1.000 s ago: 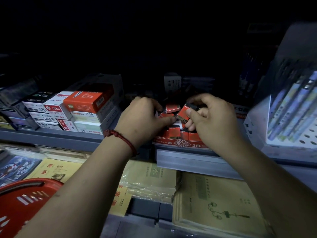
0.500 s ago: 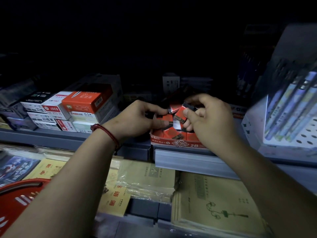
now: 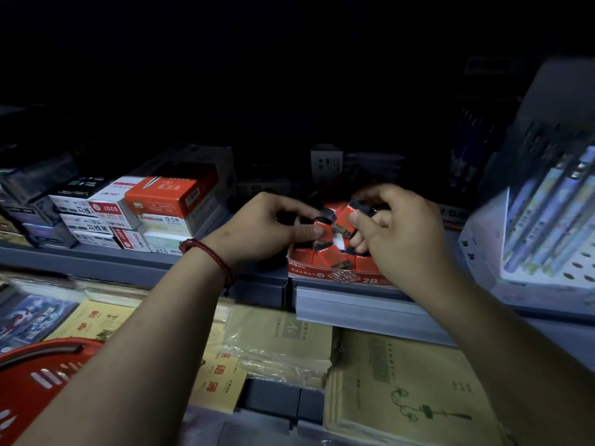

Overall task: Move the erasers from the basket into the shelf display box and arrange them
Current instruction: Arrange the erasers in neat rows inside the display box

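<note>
The basket [image 3: 29, 381] sits low at the left. The stacked boxes [image 3: 167, 196] read "deli", "S207" and "0.5". The left hand [image 3: 260, 230] pinches a red eraser [image 3: 323, 222] over the display box [image 3: 341, 274], which is printed "2B" and holds more erasers [image 3: 325, 257]. The right hand [image 3: 399, 233] grips a 2B eraser [image 3: 342, 224] above it. Pens [image 3: 547, 214] stand at the right.

Our left hand [image 3: 264, 226] and right hand [image 3: 399, 230] fill the room over the display box [image 3: 338, 272], each pinching erasers [image 3: 343, 225]. Stacked pen boxes [image 3: 167, 201] wall off the left and a pen rack [image 3: 547, 226] the right. Between the stack and the display box we find a gap, where our left wrist passes.
</note>
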